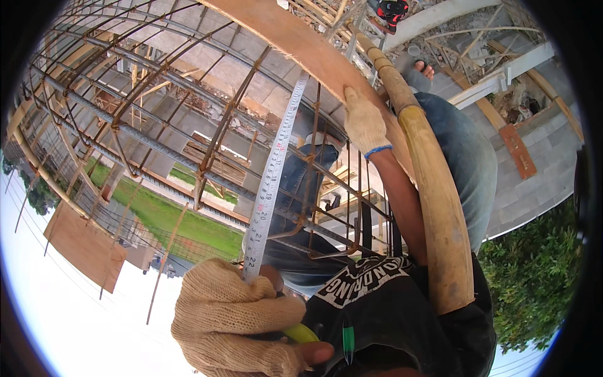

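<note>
Two gloved hands are working well apart. At far left, a brown panel [85, 248] is showing beyond a rebar cage [200, 169]. The left hand [235, 320] is clasping a yellow-green tape case [300, 333], its white blade [269, 188] slanting upward past the cage to the edge of a wooden board [295, 41]. The right hand [365, 125] is resting its thumb [352, 95] on that board; whether its hidden fingers are gripping cannot be told. Rightmost, a bamboo pole [440, 213] is slanting beside the right forearm [405, 207].
</note>
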A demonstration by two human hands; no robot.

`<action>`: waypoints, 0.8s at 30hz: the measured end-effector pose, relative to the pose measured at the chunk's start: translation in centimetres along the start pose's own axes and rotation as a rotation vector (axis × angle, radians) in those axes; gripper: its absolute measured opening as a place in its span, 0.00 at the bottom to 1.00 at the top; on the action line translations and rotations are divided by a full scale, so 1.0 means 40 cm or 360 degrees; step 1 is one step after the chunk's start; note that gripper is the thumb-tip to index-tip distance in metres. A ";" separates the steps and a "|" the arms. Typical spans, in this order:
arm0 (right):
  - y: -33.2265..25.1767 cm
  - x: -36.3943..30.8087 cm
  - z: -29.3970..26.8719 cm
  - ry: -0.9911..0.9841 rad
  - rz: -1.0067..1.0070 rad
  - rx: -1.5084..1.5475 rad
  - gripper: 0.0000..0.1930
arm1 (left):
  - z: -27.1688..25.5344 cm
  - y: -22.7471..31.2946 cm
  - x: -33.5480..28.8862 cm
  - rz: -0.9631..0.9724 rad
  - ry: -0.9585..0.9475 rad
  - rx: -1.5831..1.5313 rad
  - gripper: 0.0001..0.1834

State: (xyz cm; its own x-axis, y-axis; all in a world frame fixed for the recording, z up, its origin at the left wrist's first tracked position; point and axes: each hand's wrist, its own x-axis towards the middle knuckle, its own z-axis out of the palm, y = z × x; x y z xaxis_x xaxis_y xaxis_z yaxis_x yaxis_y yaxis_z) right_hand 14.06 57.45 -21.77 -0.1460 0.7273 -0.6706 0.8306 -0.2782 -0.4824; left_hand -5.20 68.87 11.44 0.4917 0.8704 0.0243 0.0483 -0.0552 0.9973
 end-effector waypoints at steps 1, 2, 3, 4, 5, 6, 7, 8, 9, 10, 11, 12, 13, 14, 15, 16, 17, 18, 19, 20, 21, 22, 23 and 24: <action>-0.002 0.002 -0.001 -0.0016 0.0006 -0.0002 0.19 | 0.010 -0.005 0.001 0.0043 0.0026 0.0044 0.11; -0.004 0.003 -0.002 -0.0031 0.0013 -0.0004 0.20 | 0.023 -0.014 0.001 0.0088 0.0052 0.0088 0.12; -0.001 0.007 0.003 0.0003 -0.0017 -0.0006 0.20 | 0.042 -0.028 -0.006 0.0194 0.0105 0.0150 0.12; 0.001 0.013 0.010 0.0036 -0.0047 -0.0008 0.20 | 0.044 -0.035 -0.005 0.0261 0.0082 0.0172 0.12; 0.003 0.018 0.015 0.0070 -0.0078 -0.0010 0.20 | 0.047 -0.048 -0.004 0.0356 0.0056 0.0205 0.12; 0.003 0.016 0.006 0.0031 -0.0035 -0.0021 0.20 | 0.034 -0.064 0.009 0.0414 -0.0046 0.0179 0.12; 0.001 0.014 -0.003 -0.0009 0.0007 -0.0033 0.20 | 0.035 -0.067 0.013 0.0428 -0.0069 0.0161 0.12; -0.003 0.013 -0.013 -0.0048 0.0048 -0.0045 0.20 | 0.034 -0.070 0.017 0.0439 -0.0094 0.0142 0.12; -0.004 0.015 -0.014 -0.0067 0.0055 -0.0049 0.20 | 0.050 -0.065 0.013 0.0403 -0.0034 0.0144 0.12; -0.004 0.016 -0.011 -0.0086 0.0061 -0.0053 0.20 | 0.053 -0.064 0.010 0.0396 -0.0015 0.0141 0.12; -0.002 0.017 -0.009 -0.0105 0.0068 -0.0059 0.20 | 0.056 -0.061 0.006 0.0389 0.0006 0.0139 0.12; -0.002 0.018 -0.004 -0.0055 0.0033 -0.0041 0.20 | 0.048 -0.062 0.005 0.0403 -0.0022 0.0132 0.11; -0.002 0.021 0.001 -0.0005 -0.0003 -0.0024 0.20 | 0.044 -0.064 0.006 0.0424 -0.0029 0.0135 0.11; 0.000 0.022 0.003 0.0044 -0.0038 -0.0005 0.20 | 0.041 -0.066 0.008 0.0446 -0.0035 0.0135 0.11; 0.004 0.019 0.002 0.0030 -0.0029 0.0002 0.20 | 0.039 -0.071 0.011 0.0474 -0.0020 0.0145 0.11; 0.010 0.014 0.001 0.0014 -0.0020 0.0010 0.20 | 0.040 -0.067 0.014 0.0461 0.0002 0.0157 0.11; 0.008 0.017 0.005 -0.0006 -0.0039 0.0005 0.20 | 0.041 -0.066 -0.004 0.0451 0.0049 0.0187 0.11; 0.011 0.016 0.005 0.0008 -0.0039 0.0005 0.20 | 0.045 -0.054 0.003 0.0398 0.0076 0.0193 0.10; 0.014 0.016 0.006 0.0021 -0.0038 0.0005 0.20 | 0.048 -0.052 0.009 0.0376 0.0097 0.0194 0.10; 0.016 0.015 0.007 0.0034 -0.0035 0.0005 0.20 | 0.051 -0.049 0.017 0.0352 0.0117 0.0194 0.10; 0.018 0.012 0.009 0.0049 -0.0031 0.0009 0.20 | 0.053 -0.052 0.024 0.0358 0.0132 0.0188 0.10; 0.021 0.012 0.015 0.0063 -0.0039 0.0005 0.20 | 0.051 -0.060 0.020 0.0382 0.0110 0.0186 0.10; 0.026 0.012 0.021 0.0076 -0.0045 0.0001 0.20 | 0.048 -0.070 0.018 0.0407 0.0087 0.0181 0.10; 0.016 0.007 0.017 0.0040 -0.0028 -0.0005 0.20 | 0.036 -0.065 0.021 0.0438 0.0012 0.0187 0.10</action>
State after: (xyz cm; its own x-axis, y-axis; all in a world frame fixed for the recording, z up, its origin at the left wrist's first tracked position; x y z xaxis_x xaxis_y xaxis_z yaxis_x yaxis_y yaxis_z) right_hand 14.21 57.05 -22.64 -0.1473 0.7475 -0.6477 0.8297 -0.2630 -0.4923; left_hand -3.66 69.03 8.77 0.4937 0.8186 0.2935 0.0149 -0.3454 0.9383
